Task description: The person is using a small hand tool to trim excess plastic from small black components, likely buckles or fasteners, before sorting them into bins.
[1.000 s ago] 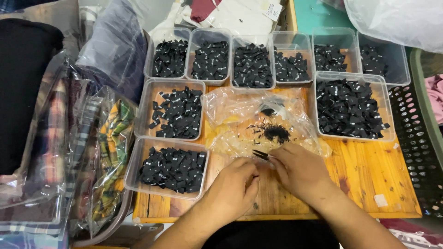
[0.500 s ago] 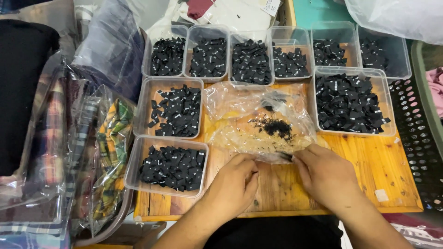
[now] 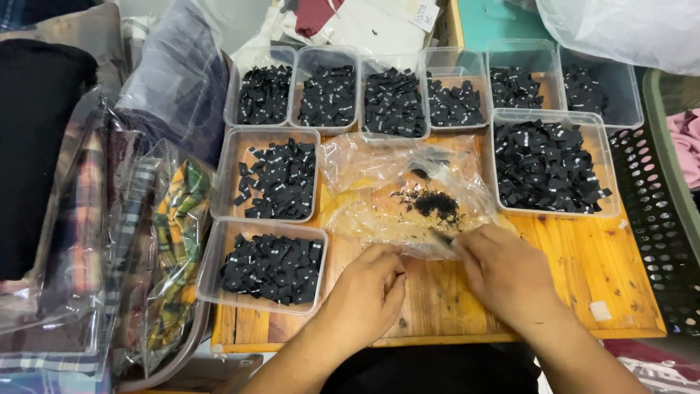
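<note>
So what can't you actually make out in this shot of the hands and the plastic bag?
Head view only:
- Right hand: its fingertips and whatever they pinch at the clear plastic bag are too small to tell.
- Left hand: fingers curl under, hiding its grip.
- White marks on the black tags: too small.
- Far tubs: cut off by white plastic sheeting.

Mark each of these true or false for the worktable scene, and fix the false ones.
1. Both hands work at the near edge of the clear plastic bag. True: left hand, right hand.
2. The bag is packed full of black pieces. False: only a small dark cluster lies in it.
3. The clear trays hold small black pieces. True, for example the big right tray.
4. The trays sit on a glass table. False: it is a wooden board.
5. Bagged plaid fabric lies left of the board. True.
</note>
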